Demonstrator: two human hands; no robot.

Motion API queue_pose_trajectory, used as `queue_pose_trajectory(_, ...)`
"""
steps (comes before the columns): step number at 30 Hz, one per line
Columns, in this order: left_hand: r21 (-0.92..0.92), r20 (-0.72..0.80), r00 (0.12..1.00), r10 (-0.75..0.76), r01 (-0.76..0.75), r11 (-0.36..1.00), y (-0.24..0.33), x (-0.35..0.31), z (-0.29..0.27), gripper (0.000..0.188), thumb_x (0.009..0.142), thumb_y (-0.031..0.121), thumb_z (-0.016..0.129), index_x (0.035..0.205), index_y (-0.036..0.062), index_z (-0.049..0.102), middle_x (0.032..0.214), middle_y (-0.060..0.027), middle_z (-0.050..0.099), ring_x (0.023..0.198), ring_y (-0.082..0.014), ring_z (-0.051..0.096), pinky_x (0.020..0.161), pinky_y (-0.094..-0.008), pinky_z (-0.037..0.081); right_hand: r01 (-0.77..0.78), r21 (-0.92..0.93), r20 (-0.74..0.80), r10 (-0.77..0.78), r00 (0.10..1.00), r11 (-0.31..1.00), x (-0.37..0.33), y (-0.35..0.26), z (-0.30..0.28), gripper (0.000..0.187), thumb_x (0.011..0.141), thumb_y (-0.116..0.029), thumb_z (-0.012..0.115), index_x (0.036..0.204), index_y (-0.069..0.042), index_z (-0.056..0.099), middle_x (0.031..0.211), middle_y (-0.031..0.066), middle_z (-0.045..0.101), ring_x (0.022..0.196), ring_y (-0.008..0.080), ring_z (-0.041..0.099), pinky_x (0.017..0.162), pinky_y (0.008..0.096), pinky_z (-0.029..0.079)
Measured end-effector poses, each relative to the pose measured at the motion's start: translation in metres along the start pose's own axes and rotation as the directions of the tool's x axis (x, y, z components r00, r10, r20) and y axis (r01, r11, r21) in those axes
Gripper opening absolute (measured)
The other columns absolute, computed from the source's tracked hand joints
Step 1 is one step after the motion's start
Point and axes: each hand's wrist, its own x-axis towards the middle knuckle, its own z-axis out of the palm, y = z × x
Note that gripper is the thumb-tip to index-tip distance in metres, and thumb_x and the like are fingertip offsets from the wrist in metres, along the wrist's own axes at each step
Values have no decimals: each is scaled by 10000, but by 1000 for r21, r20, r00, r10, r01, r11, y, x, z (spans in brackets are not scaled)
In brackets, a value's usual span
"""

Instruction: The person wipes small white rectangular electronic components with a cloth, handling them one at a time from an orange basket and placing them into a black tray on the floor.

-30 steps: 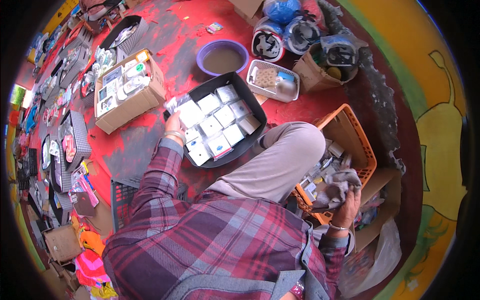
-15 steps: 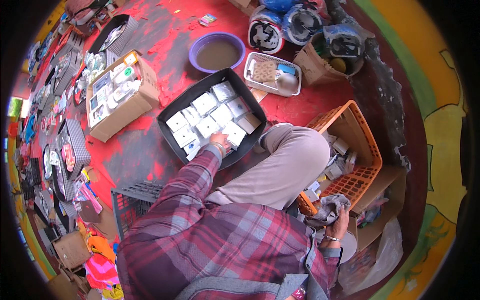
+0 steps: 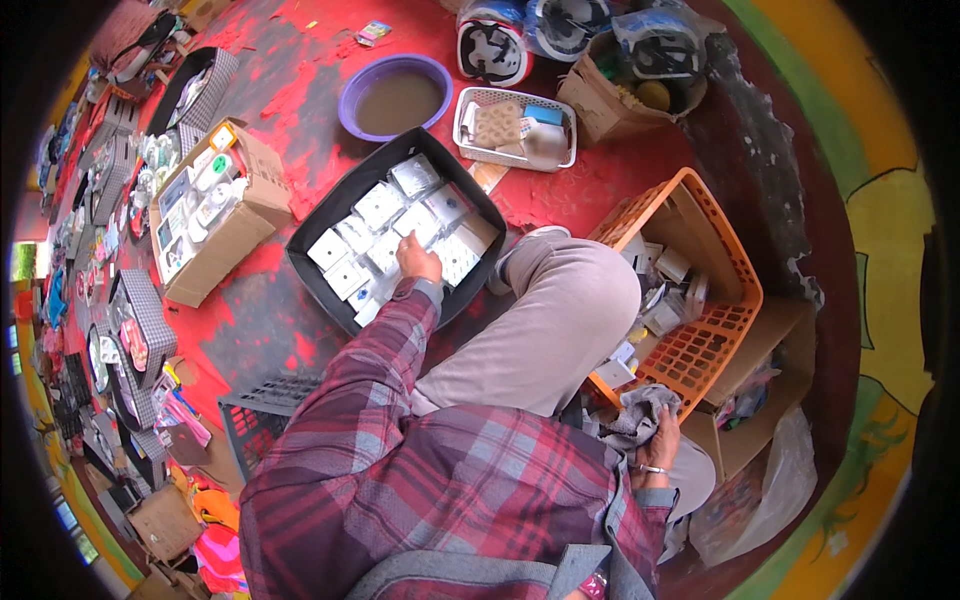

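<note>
My left hand [image 3: 418,262] reaches over the black fabric bin [image 3: 315,285] in front of me. Its fingers are stretched out and touch the tops of the small white boxes [image 3: 380,205], which stand in rows in that bin. No box is lifted. Low on the right, my right hand [image 3: 661,440] is closed around a crumpled grey cloth [image 3: 638,418], beside the near corner of an orange plastic crate [image 3: 705,345]. That crate is tilted and holds several small boxes and packets [image 3: 660,305].
A purple basin [image 3: 347,100] of murky water and a white basket [image 3: 520,160] stand beyond the bin. An open cardboard box [image 3: 215,270] of packaged goods is at left. A dark plastic crate [image 3: 240,425] sits by my left arm; bagged helmets [image 3: 495,50] lie far off.
My left hand has moved forward over the white boxes, away from the bin's near side. My right hand still holds the cloth. The whole view has shifted slightly.
</note>
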Motion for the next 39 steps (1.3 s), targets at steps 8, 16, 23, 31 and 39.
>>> queue_pose_trajectory(8, 319, 732, 580, 359, -756, 572, -10, 2, 31, 732, 773, 204, 672, 1425, 205, 340, 1503, -211, 200, 1370, -420, 207, 1077, -431, 315, -23, 56, -26, 24, 999, 998, 5, 4, -7, 262, 931, -137, 529, 1153, -2, 559, 1056, 55, 625, 943, 163, 595, 835, 299, 480)
queue_pose_trajectory(16, 246, 569, 685, 455, -670, 701, -10, 21, 15, 757, 800, 168, 662, 1447, 136, 272, 1481, -276, 170, 1361, -430, 211, 1120, -425, 238, 176, 520, 131, -281, 951, 836, -37, -90, -9, 509, 918, -375, 560, 1273, -18, 487, 1210, 102, 573, 1084, 247, 565, 983, 399, 423)
queue_pose_trajectory(23, -123, 112, 529, 841, -833, 540, 180, 42, -60, 290, 870, 137, 566, 1110, -24, 592, 1284, -273, 484, 1186, -405, 474, 1004, -412, 381, 122, 742, 277, -466, 840, 660, 3, -126, -39, 536, 924, -502, 475, 1213, -52, 506, 1096, 107, 600, 974, 258, 595, 790, 382, 526)
queue_pose_trajectory(31, -316, 288, -14, 958, -945, 81, 442, -80, -73, 255, 892, 211, 528, 1033, 24, 629, 1020, -167, 636, 981, -318, 599, 866, -370, 469, 328, 721, 146, -596, 790, 611, 66, -144, -82, 518, 925, -448, 508, 1237, -35, 510, 1121, 105, 620, 1022, 239, 600, 886, 399, 508)
queue_pose_trajectory(39, -147, 867, 96, 489, -887, 437, 429, -143, 181, 482, 865, 447, 557, 1063, 20, 660, 1034, -198, 660, 989, -336, 623, 873, -389, 477, 418, 680, -173, -421, 890, 603, 26, -170, -45, 521, 969, -438, 402, 1308, -47, 459, 1233, 99, 567, 1098, 253, 567, 956, 406, 448)
